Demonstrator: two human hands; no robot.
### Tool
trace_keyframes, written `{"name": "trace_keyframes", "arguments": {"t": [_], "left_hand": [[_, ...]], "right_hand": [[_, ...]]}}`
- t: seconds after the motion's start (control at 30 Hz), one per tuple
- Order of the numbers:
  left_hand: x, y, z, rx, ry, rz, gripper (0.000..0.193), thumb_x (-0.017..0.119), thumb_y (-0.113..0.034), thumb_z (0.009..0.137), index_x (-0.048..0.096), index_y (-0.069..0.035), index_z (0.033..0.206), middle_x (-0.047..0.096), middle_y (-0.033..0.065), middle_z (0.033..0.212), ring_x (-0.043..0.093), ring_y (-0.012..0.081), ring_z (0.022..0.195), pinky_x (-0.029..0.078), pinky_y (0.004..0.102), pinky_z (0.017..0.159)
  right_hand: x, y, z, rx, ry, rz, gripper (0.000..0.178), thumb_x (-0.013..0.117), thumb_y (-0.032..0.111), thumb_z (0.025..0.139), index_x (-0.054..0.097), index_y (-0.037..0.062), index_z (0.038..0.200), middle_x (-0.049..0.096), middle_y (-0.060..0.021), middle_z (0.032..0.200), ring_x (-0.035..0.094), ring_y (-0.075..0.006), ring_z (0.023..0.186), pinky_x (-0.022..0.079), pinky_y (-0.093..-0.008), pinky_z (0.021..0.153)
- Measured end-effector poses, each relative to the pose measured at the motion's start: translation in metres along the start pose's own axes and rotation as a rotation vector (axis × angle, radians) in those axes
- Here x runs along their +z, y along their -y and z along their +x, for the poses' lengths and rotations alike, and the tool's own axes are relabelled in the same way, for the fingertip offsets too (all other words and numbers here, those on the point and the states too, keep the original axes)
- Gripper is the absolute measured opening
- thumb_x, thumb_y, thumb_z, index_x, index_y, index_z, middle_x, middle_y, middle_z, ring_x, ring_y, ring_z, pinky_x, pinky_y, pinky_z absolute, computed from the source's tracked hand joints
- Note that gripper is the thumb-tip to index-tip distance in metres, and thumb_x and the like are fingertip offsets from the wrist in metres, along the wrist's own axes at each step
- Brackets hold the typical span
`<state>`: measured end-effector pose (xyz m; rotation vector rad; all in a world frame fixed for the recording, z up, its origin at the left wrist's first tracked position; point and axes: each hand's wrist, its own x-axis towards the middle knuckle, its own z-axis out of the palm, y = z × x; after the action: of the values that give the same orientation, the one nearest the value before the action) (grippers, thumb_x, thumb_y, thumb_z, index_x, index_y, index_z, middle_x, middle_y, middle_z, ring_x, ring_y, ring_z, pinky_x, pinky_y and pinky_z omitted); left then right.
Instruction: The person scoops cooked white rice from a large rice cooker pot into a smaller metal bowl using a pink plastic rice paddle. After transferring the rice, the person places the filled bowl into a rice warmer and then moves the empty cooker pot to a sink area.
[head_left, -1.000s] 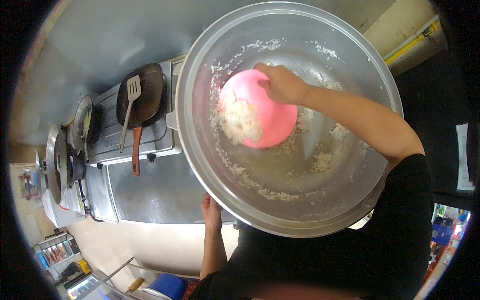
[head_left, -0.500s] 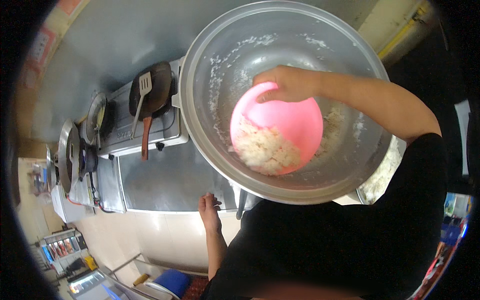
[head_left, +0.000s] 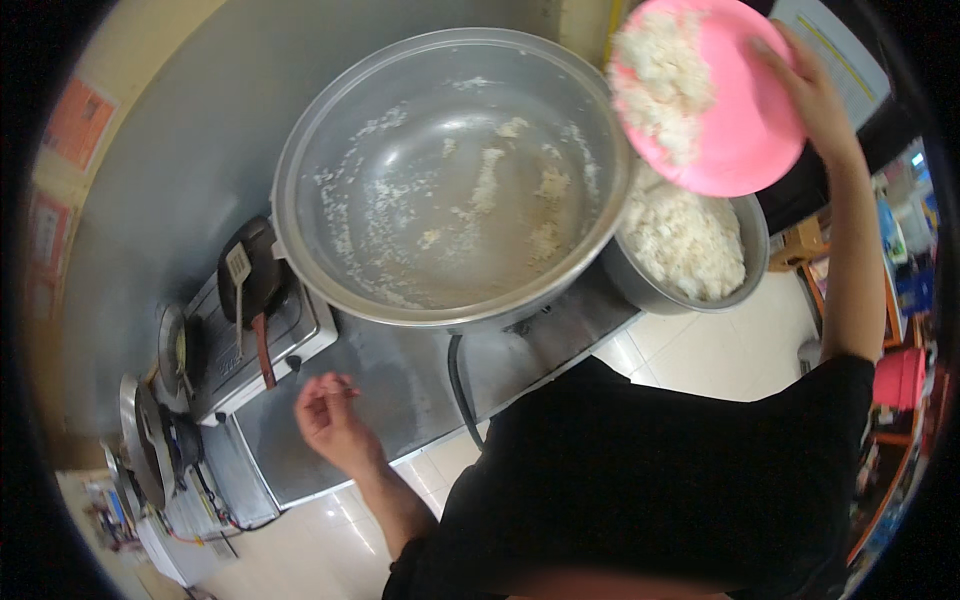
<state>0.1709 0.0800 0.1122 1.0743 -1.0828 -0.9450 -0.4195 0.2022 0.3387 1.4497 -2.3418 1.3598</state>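
My right hand (head_left: 815, 100) grips the rim of a pink plate (head_left: 755, 120), its thumb on the inner face. White rice (head_left: 665, 85) lies along the plate's left side, and the plate is tilted above a grey pot (head_left: 650, 285) filled with cooked rice (head_left: 690, 245). Left of that stands a large metal pot (head_left: 450, 312), with only scattered grains and small clumps on its bottom and walls. Below the large pot, over the steel counter, my left hand (head_left: 335, 425) is raised with loosely curled fingers; nothing shows in it.
A gas stove (head_left: 300, 335) at the left carries a dark pan (head_left: 262, 285) with a slotted turner (head_left: 238, 270) across it. More pans stand beyond it. A black hose (head_left: 460, 385) hangs over the edge of the steel counter (head_left: 390, 390). A pink container (head_left: 900, 378) stands at the far right.
My right hand has lifted the plate of rice out of the large pot and carried it right, over the grey pot. My left hand stays curled. The view has shifted, showing more on the right.
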Motion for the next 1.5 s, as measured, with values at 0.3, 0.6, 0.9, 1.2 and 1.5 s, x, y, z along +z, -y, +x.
{"name": "trace_keyframes", "arguments": {"t": [0.3, 0.6, 0.9, 1.2, 1.5], "left_hand": [[0.115, -0.104, 0.018, 0.566, 0.307, 0.048, 0.024, 0.067, 0.007, 0.093, 0.061, 0.001, 0.115, 0.064, 0.0133, 0.117, 0.064, 0.0155, 0.096, 0.052, 0.0287, 0.089], [0.193, -0.098, -0.064, 0.504, 0.487, 0.174, 0.008, 0.065, 0.005, 0.093, 0.065, 0.002, 0.100, 0.061, 0.0096, 0.109, 0.058, 0.0140, 0.092, 0.047, 0.0252, 0.082], [0.231, -0.037, -0.192, 0.071, 0.793, 0.057, 0.010, 0.068, 0.006, 0.090, 0.065, -0.001, 0.096, 0.061, 0.0078, 0.096, 0.060, 0.0111, 0.082, 0.048, 0.0234, 0.068], [0.241, 0.047, -0.287, -0.706, 0.628, 0.193, 0.031, 0.061, -0.030, 0.104, 0.060, -0.002, 0.092, 0.062, 0.0036, 0.072, 0.057, 0.0081, 0.061, 0.045, 0.0232, 0.054], [0.232, 0.047, -0.310, -0.305, 0.415, 0.052, 0.017, 0.070, 0.000, 0.089, 0.057, -0.005, 0.099, 0.057, 0.0004, 0.086, 0.056, 0.0096, 0.071, 0.046, 0.0252, 0.061]], "right_hand": [[0.020, -0.076, -0.141, -0.202, 0.126, -1.028, 0.042, 0.057, 0.010, 0.090, 0.061, 0.0200, 0.130, 0.062, -0.0087, 0.103, 0.066, -0.0304, 0.096, 0.057, -0.0437, 0.081], [0.013, -0.079, -0.151, -0.409, 0.288, -0.699, 0.034, 0.060, 0.015, 0.091, 0.069, 0.0252, 0.122, 0.068, -0.0095, 0.109, 0.069, -0.0278, 0.098, 0.059, -0.0369, 0.080], [-0.012, -0.102, -0.069, -0.562, 0.287, -0.597, 0.030, 0.062, 0.017, 0.087, 0.068, 0.0203, 0.116, 0.067, -0.0070, 0.100, 0.069, -0.0285, 0.094, 0.058, -0.0395, 0.077], [0.030, -0.104, -0.057, -0.980, 0.393, -0.443, 0.026, 0.061, 0.020, 0.089, 0.068, 0.0219, 0.114, 0.068, -0.0052, 0.104, 0.069, -0.0254, 0.099, 0.059, -0.0368, 0.073], [0.058, -0.101, -0.094, -0.985, 0.694, -0.392, 0.029, 0.061, 0.018, 0.088, 0.069, 0.0203, 0.116, 0.068, -0.0081, 0.104, 0.070, -0.0279, 0.094, 0.057, -0.0396, 0.078]]}}
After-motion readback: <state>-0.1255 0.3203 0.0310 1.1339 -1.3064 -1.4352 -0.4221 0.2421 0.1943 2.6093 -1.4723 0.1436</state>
